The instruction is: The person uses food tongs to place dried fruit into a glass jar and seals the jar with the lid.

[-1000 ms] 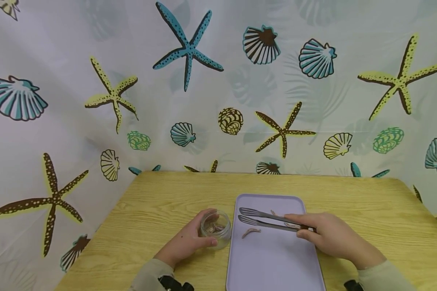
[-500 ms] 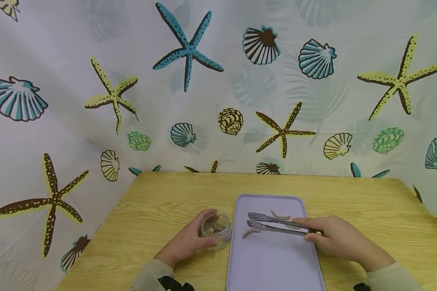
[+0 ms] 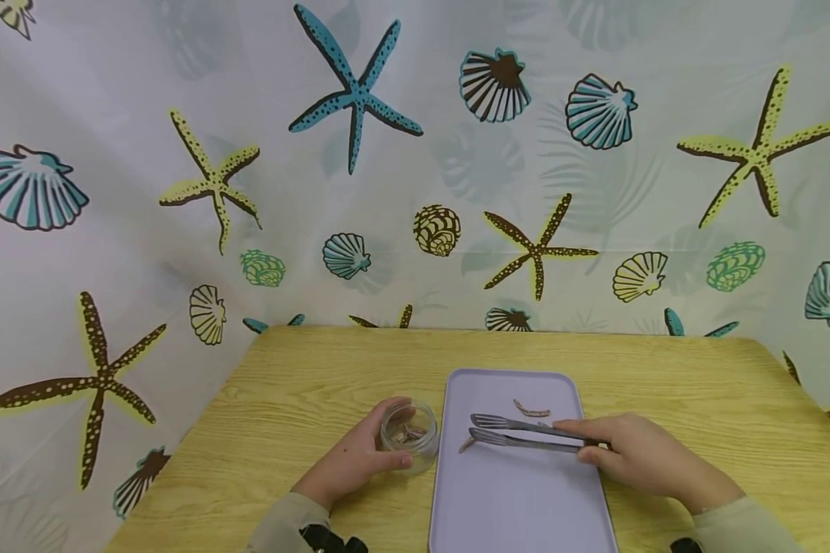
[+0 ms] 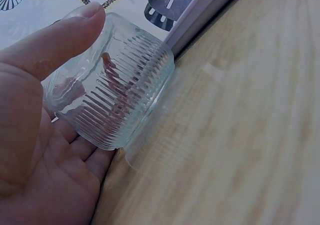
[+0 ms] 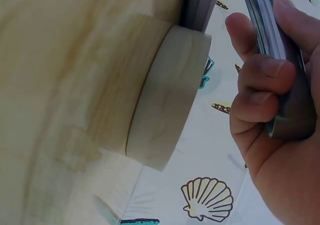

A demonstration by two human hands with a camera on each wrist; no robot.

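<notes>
The left hand (image 3: 349,458) is curled around the glass jar (image 3: 425,455), beside the tray (image 3: 519,499). The right hand (image 3: 643,455) grips the metal tongs (image 3: 536,443), tips apart above the tray — nothing seen between. The work seems partly done: brown pieces (image 3: 406,434) are in the jar — at least two others lie on the tray.

Jar (image 3: 418,442) beside tray (image 3: 522,499), perhaps touching

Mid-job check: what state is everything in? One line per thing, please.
Glass jar: uncovered, with brownish pieces inside.
Tray: flat on the table.
Loose pieces: lying on the tray, some partly hidden.
Tongs: arms apart, over the tray; contact unclear.
Left grip: holding the glass jar.
Right grip: curled round the tongs.
</notes>
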